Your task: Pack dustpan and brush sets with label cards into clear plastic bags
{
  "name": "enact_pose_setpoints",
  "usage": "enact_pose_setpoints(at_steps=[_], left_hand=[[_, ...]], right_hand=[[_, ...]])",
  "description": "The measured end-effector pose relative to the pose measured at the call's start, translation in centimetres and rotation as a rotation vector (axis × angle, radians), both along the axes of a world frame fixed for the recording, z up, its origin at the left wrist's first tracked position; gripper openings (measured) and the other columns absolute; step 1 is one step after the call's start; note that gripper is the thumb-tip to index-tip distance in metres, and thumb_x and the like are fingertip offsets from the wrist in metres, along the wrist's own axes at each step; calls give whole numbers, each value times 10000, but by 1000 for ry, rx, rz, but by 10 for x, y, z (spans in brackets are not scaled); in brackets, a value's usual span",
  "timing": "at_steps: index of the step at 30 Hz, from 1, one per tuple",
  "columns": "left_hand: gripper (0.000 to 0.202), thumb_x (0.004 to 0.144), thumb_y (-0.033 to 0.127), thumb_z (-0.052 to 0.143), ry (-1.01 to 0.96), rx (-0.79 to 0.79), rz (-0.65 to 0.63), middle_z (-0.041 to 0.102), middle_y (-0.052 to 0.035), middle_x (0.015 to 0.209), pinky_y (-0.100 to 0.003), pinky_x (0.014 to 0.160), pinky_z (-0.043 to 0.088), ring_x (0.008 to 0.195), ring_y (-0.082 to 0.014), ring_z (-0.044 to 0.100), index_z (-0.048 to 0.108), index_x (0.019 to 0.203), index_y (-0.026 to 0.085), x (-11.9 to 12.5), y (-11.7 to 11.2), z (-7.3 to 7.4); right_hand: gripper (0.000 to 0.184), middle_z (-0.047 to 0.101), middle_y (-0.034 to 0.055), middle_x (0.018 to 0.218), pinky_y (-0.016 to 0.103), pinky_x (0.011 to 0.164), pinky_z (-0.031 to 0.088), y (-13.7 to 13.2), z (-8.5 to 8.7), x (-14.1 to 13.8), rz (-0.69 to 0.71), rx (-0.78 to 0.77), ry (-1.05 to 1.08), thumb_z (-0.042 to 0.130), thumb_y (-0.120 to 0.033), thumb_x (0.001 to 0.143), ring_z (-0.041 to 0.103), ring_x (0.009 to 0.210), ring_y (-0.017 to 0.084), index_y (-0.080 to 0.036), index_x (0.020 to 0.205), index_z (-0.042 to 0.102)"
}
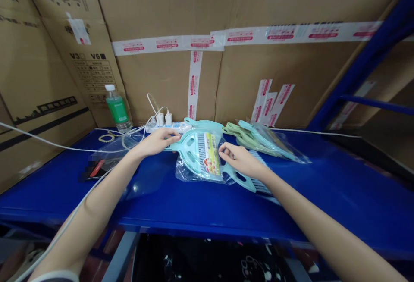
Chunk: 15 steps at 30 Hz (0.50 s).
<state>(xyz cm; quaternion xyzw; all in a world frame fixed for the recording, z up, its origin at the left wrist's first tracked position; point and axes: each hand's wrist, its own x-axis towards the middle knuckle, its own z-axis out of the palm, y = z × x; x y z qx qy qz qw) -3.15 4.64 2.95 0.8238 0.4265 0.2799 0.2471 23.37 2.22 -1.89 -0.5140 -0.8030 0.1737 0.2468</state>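
A light-blue dustpan (189,150) with a bristled brush (202,146) on it lies in a clear plastic bag (187,174), behind a yellow-green label (211,155). My left hand (160,140) is closed round the dustpan's handle at its left end. At the bag's right edge, my right hand (237,158) has its fingers curled in a pinch on the plastic. Beneath my right hand and wrist rests another light-blue brush (244,182), partly hidden by them. Behind, a further light-blue piece (207,124) shows in part.
Green and light-blue bagged handled pieces (265,139) lie at the back right of the blue table (200,208). A power strip (179,126) with chargers, white cables and a green-labelled bottle (118,109) stand along the cardboard wall (161,10). A dark object (97,170) lies at left.
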Motion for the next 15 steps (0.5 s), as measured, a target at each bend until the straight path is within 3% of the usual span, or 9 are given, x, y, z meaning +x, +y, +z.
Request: enact_pose_setpoints(at_steps=[9,15], left_hand=[[199,774,310,534,-82,-99,20,690,-33,839,-246,714,425,737,-150,577,680,815,181,-1,-1,5],[170,751,307,561,-54,-115,41,671,-12,782,-238,687,415,715,-147,556,673,761,179,-2,1,4]], right_hand=[[131,523,-7,662,300,590,407,6,-9,-5,54,-71,250,427,-345,788,468,587,138,-222,750,450],[210,518,10,670,268,494,382,10,-8,2,13,-166,375,442,-408,786,470,563,129,-218,696,442]])
